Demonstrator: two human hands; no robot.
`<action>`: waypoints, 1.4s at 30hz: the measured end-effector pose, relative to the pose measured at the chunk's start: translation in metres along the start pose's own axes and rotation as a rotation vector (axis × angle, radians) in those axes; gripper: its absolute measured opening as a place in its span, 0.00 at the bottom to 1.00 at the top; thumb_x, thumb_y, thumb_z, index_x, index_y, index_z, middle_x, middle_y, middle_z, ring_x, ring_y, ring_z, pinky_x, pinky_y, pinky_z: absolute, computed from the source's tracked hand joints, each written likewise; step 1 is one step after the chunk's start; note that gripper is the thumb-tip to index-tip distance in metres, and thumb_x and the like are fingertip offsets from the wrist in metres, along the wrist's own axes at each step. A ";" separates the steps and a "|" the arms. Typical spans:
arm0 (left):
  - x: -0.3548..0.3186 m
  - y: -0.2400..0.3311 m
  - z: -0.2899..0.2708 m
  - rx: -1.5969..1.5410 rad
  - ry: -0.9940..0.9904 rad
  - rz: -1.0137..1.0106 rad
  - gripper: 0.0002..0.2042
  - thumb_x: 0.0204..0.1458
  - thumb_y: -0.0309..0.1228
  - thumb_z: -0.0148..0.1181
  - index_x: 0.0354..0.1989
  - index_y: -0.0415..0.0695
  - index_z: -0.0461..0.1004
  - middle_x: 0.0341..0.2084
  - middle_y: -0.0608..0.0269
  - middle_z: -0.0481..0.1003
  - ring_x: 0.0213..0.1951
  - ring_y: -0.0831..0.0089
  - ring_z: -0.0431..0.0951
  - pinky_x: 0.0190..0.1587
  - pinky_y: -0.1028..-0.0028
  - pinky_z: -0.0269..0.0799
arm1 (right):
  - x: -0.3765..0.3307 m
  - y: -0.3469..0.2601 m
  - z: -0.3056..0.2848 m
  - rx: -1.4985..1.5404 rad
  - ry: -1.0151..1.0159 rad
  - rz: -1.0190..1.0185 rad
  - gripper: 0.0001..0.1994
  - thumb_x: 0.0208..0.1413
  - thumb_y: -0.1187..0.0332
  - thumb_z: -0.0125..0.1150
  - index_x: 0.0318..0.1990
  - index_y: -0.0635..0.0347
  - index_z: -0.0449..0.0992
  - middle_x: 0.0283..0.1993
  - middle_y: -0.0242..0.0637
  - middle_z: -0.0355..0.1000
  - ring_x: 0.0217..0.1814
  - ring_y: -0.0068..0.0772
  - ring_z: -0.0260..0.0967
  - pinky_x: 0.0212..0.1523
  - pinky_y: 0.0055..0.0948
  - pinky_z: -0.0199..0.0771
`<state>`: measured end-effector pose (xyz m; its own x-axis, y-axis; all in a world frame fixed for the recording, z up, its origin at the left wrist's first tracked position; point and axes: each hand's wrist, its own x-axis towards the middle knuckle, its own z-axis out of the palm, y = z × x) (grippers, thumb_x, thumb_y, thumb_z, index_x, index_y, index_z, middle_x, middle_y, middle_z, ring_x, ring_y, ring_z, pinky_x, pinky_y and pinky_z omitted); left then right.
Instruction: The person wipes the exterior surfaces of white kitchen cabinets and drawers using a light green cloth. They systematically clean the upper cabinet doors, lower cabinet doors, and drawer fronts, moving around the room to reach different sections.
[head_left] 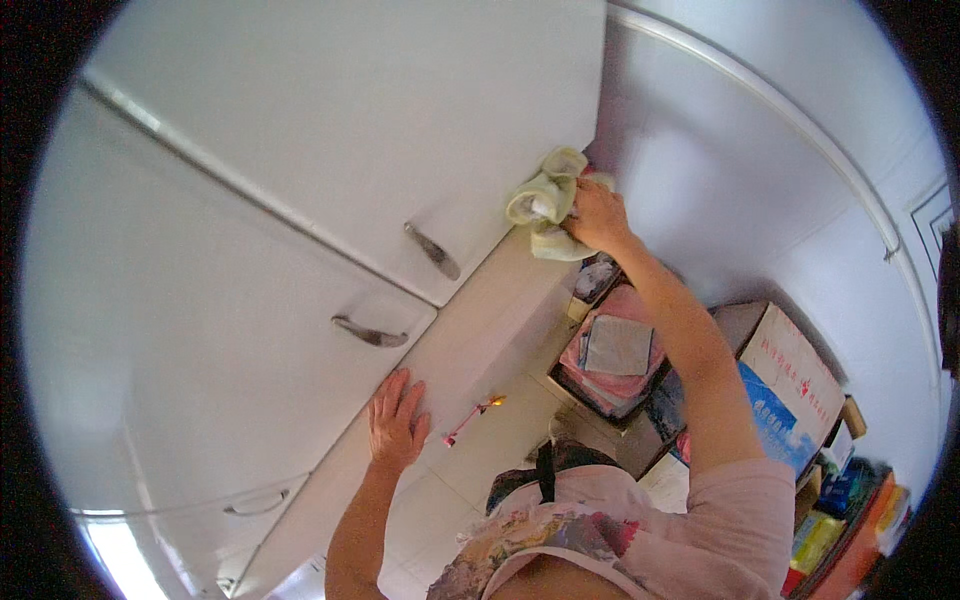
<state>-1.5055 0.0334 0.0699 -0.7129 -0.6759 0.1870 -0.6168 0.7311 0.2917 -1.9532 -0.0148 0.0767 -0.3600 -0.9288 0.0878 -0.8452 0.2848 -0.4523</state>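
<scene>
My right hand [597, 215] is raised and grips a pale green cloth [545, 200], pressing it against the lower right corner of a white cupboard door [380, 110]. My left hand [397, 418] lies flat with fingers spread on the side edge of the white cupboard [480, 320], below a second door [200, 330]. Each door has a curved metal handle: the upper handle [432, 250] and the lower handle [370, 332].
A white wall [720, 170] stands to the right of the cupboard. Down on the floor are a stack of folded pink and grey cloths [615, 355], a cardboard box [790, 385], a small pink stick-like object [470, 415] and colourful packages [835, 520].
</scene>
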 end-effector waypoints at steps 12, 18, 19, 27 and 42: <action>-0.013 -0.007 0.002 -0.055 0.101 -0.063 0.23 0.44 0.34 0.63 0.52 0.49 0.70 0.59 0.57 0.63 0.60 0.57 0.61 0.59 0.58 0.59 | -0.086 -0.111 0.059 0.106 -0.047 -0.734 0.27 0.32 0.55 0.67 0.43 0.59 0.75 0.50 0.49 0.67 0.55 0.49 0.60 0.58 0.50 0.53; -0.036 -0.002 0.010 0.000 0.410 0.011 0.22 0.45 0.29 0.61 0.52 0.46 0.69 0.58 0.56 0.64 0.58 0.56 0.65 0.56 0.58 0.65 | -0.060 -0.061 0.064 -0.155 0.126 -0.539 0.28 0.39 0.57 0.64 0.51 0.56 0.70 0.54 0.49 0.65 0.59 0.54 0.57 0.57 0.52 0.52; -0.046 0.004 0.008 -0.007 0.477 -0.017 0.22 0.46 0.29 0.61 0.52 0.46 0.69 0.58 0.56 0.64 0.58 0.56 0.65 0.56 0.59 0.65 | -0.071 -0.081 0.055 -0.184 0.033 -0.521 0.29 0.40 0.56 0.64 0.52 0.57 0.70 0.56 0.49 0.63 0.60 0.55 0.56 0.58 0.52 0.51; -0.289 0.114 0.110 -0.552 0.235 -0.850 0.18 0.51 0.30 0.56 0.52 0.45 0.68 0.55 0.54 0.66 0.55 0.53 0.67 0.55 0.60 0.66 | -0.189 -0.235 0.113 -0.009 -0.146 -1.136 0.32 0.35 0.54 0.67 0.52 0.56 0.70 0.53 0.46 0.64 0.59 0.51 0.56 0.56 0.54 0.51; -0.573 0.274 0.211 -0.651 0.206 -2.092 0.17 0.53 0.40 0.53 0.44 0.40 0.72 0.36 0.46 0.77 0.42 0.51 0.76 0.45 0.61 0.69 | -0.343 -0.499 0.238 0.144 -0.288 -1.388 0.32 0.37 0.47 0.68 0.54 0.44 0.70 0.59 0.38 0.60 0.64 0.40 0.51 0.58 0.49 0.50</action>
<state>-1.3365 0.6405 -0.1552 0.6975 -0.2553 -0.6696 -0.0346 -0.9453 0.3244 -1.3145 0.1050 0.0613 0.8193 -0.4502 0.3551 -0.3871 -0.8911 -0.2367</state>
